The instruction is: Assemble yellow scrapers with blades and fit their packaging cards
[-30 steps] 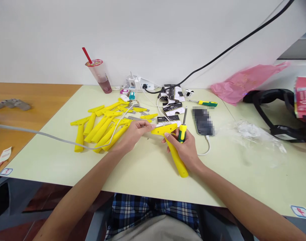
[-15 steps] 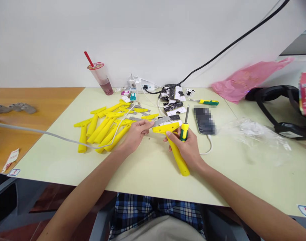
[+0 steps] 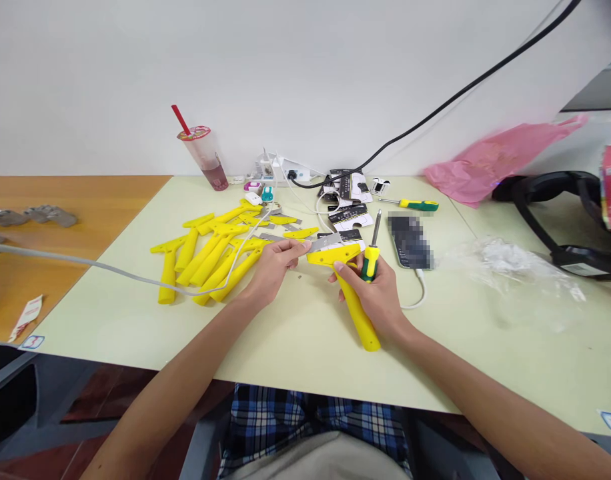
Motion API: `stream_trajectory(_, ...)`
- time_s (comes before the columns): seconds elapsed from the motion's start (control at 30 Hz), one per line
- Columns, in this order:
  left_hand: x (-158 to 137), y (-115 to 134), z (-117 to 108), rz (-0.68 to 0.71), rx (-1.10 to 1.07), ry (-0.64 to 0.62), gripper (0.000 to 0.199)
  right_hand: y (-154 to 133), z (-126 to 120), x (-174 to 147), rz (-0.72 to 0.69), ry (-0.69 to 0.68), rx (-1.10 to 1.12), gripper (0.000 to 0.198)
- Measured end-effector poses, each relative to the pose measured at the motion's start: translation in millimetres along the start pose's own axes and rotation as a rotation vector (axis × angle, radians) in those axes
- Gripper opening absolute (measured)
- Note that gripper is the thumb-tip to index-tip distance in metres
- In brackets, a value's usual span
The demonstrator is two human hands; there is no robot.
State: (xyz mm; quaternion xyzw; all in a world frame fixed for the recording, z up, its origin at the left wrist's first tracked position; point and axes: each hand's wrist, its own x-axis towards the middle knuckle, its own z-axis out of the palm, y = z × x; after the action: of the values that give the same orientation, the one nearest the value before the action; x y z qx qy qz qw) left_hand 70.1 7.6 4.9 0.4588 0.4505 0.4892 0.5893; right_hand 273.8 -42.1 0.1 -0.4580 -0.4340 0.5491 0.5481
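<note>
Between the fingertips of my left hand (image 3: 274, 267) is a thin grey metal blade (image 3: 326, 242), held just above the head of a yellow scraper handle (image 3: 358, 310). My right hand (image 3: 380, 293) is wrapped round that handle, thumb on its neck. The same hand also keeps a green and yellow screwdriver (image 3: 370, 261) with its shaft pointing up. Left of my hands lies a pile of several yellow scraper handles (image 3: 205, 257). Loose yellow head plates (image 3: 301, 233) and grey blades lie behind my left hand.
At the back stand a cup with a red straw (image 3: 203, 157) and a white power strip (image 3: 290, 170). Black and white card packets (image 3: 349, 217), a second screwdriver (image 3: 418, 205) and a phone (image 3: 410, 243) lie beyond my right hand. Clear plastic wrap (image 3: 515, 273) and a pink bag (image 3: 505, 157) are rightward.
Both hands keep their holds, the blade staying at the scraper head almost unmoved. The whole view has shifted very slightly.
</note>
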Motion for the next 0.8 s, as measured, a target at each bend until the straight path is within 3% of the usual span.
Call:
stream_trajectory(0.3,-1.6,2.9,1.7,-0.002,0.023,-0.015,0.041,0.9,-1.0,-0.2,-0.009,0.005,0.001,0.057)
stream_trajectory(0.8,-0.2,6.1,-1.9,0.116,0.097,0.079,0.033,0.1,-2.1,0.7,-0.008,0.041,0.013,0.049)
